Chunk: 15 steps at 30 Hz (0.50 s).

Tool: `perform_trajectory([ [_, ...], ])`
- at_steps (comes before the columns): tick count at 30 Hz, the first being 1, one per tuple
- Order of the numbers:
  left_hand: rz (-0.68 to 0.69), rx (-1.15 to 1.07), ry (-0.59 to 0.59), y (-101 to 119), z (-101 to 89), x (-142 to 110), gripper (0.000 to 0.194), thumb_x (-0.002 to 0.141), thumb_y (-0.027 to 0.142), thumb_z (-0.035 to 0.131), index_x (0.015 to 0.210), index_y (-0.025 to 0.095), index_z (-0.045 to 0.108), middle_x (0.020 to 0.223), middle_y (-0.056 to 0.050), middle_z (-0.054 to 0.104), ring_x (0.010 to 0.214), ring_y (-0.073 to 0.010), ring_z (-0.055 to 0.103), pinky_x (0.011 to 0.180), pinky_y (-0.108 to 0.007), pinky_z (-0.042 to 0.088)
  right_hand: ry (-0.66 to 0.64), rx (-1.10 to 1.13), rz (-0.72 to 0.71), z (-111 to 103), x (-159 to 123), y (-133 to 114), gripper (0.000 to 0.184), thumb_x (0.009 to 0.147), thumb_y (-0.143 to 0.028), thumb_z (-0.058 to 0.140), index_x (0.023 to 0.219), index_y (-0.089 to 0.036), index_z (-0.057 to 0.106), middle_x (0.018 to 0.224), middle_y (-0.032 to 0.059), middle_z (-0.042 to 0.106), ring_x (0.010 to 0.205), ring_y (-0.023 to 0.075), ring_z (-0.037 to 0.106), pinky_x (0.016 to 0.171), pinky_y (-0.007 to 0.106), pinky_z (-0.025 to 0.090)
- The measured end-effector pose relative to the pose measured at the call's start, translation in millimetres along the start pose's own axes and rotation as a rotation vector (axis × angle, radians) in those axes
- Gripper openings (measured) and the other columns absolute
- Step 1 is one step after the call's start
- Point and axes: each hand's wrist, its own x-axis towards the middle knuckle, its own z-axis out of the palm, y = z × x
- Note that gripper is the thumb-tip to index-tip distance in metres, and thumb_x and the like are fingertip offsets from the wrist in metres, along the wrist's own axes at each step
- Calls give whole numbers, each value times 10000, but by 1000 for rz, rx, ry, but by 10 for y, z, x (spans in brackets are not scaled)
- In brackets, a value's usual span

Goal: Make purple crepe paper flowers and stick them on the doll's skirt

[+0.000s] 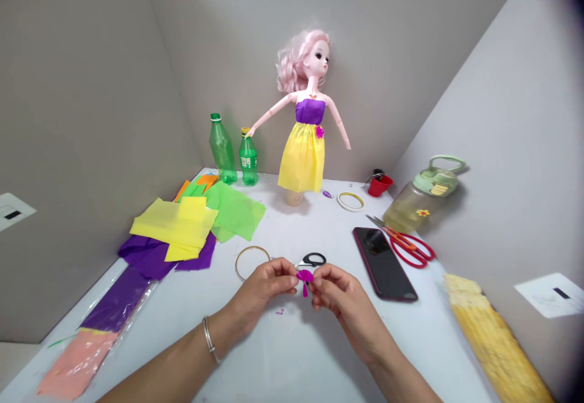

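Observation:
Between my fingertips, over the middle of the table, is a small magenta piece, fan-shaped with a short tail hanging down, like a paper or cloth flower (305,276). My left hand (269,282) pinches its left edge and my right hand (338,290) pinches its right edge. Just beyond my fingers lie small black-handled scissors (314,260), partly hidden by the hands. A thin gold hoop (236,263) rests behind my left hand. Farther back stands a pink-haired doll (302,153) in a purple top and yellow skirt, with a magenta flower at its waist.
Yellow sheets (168,223), green sheets (237,208) and purple sheets (141,258) lie at left, near a plastic packet (98,330). Green bottles (222,150) stand behind. At right are a phone (385,266), red scissors (413,249), a water bottle (417,199) and a red bucket (379,185).

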Motion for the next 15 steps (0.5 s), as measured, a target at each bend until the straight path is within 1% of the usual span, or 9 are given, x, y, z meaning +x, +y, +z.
perform_trajectory([
  [4,7,-36,19,-20,-20,11,147,737,237,739,814,160,640,764,8,590,722,-117,529,737,-241,405,-18,33,15,5,20,23,259,731,-380,758,731,-166,612,731,3,601,601,114,518,619,263,445],
  [9,31,-100,-7,-26,-32,17,91,771,192,704,818,148,640,774,-2,590,742,-115,538,769,-243,427,-34,-8,59,7,38,68,218,741,-339,747,746,-160,624,695,-5,587,594,114,511,619,264,445],
  [15,26,-139,-35,-6,-15,8,66,786,163,680,815,146,624,782,-13,594,741,-118,551,742,-237,439,-23,-46,18,3,41,97,192,767,-337,709,766,-166,621,689,-10,583,611,123,514,633,276,447],
])
